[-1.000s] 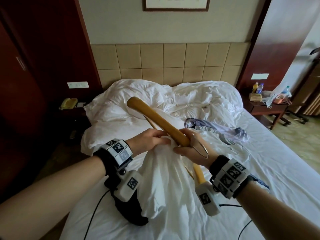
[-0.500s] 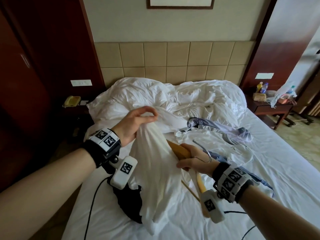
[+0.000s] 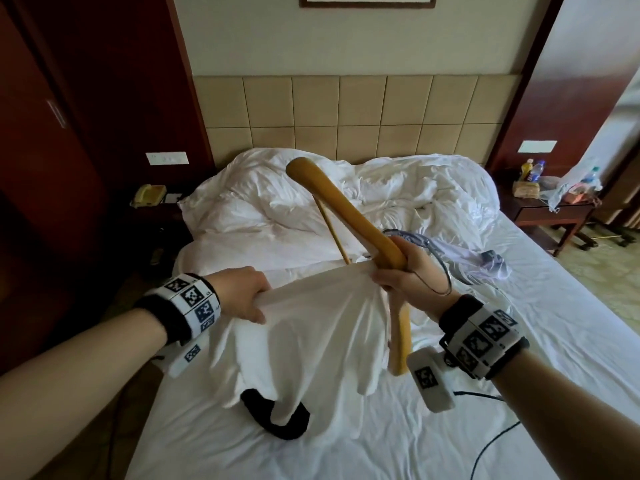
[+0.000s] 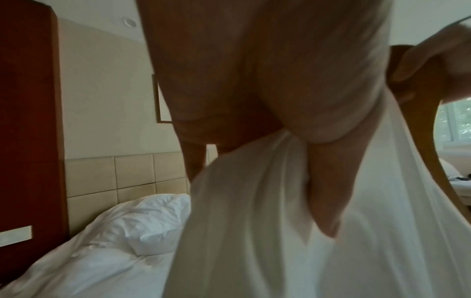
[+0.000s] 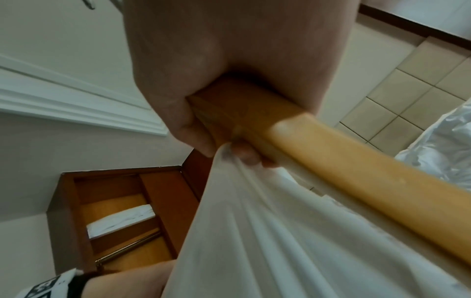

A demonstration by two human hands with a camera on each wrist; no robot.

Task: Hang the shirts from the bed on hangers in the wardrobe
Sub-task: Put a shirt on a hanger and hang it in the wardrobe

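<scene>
A white shirt (image 3: 311, 334) hangs stretched between both hands above the bed (image 3: 450, 427). My left hand (image 3: 242, 299) grips its bunched edge on the left; the left wrist view shows the fabric (image 4: 280, 221) clamped in curled fingers. My right hand (image 3: 408, 271) holds a wooden hanger (image 3: 349, 216) at its middle and pinches the shirt's other edge against it. One hanger arm points up and away, the other (image 3: 401, 341) hangs down beside the shirt. The wood (image 5: 331, 161) and cloth (image 5: 293, 231) fill the right wrist view. A lilac shirt (image 3: 575, 265) lies on the bed beyond.
A crumpled white duvet (image 3: 381, 188) is piled at the headboard. A black garment (image 3: 277, 420) lies on the sheet under the white shirt. The open wardrobe (image 5: 122, 221) with its rail shows behind. Bedside tables stand left, with a phone (image 3: 149, 195), and right (image 3: 554, 216), with bottles.
The left hand came down from its raised position and pulled the shirt out sideways. The right hand lifted the hanger, so its far arm sticks up again above the fabric.
</scene>
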